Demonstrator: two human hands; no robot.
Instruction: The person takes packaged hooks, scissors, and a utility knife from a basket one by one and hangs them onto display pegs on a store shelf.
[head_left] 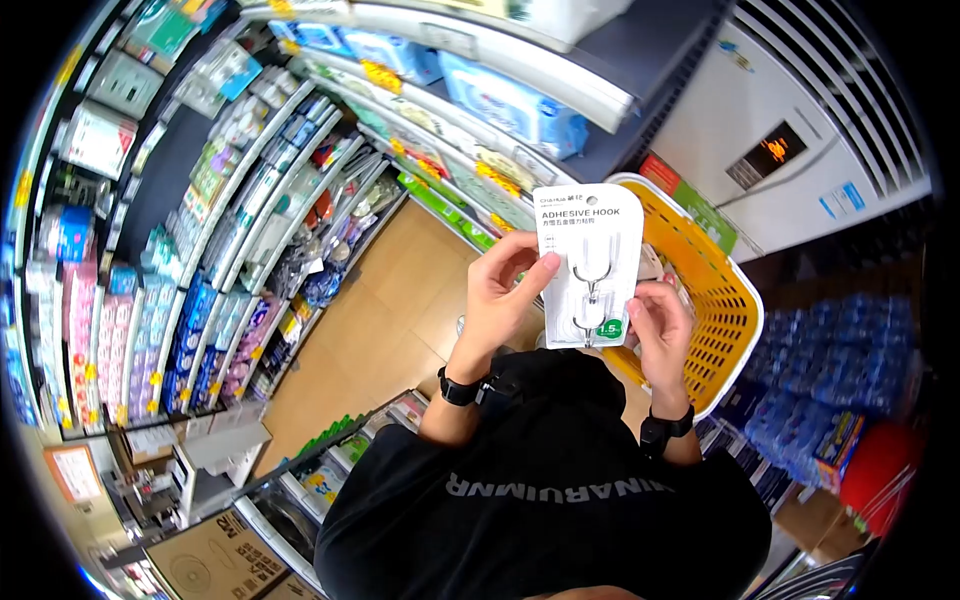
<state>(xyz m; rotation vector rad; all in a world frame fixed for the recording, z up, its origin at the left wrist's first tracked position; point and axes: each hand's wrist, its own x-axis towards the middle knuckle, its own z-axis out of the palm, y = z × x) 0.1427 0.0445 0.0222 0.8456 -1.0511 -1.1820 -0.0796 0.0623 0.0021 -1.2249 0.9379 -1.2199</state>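
Observation:
A white blister pack of adhesive hooks is held up in front of my chest, its printed front facing me. Two metal hooks show through the clear plastic, and a green 1.5 mark sits at the lower right. My left hand pinches the pack's left edge, thumb on the front. On the lower right edge, my right hand grips it between thumb and fingers. Behind the pack and my right hand is a yellow shopping basket with a white rim; the items inside are mostly hidden.
Shelves of packaged goods line the left side, and another shelf unit runs across the top. A white appliance stands at upper right. Shrink-wrapped bottles are stacked at right. A cardboard box sits at lower left, beyond the wooden floor.

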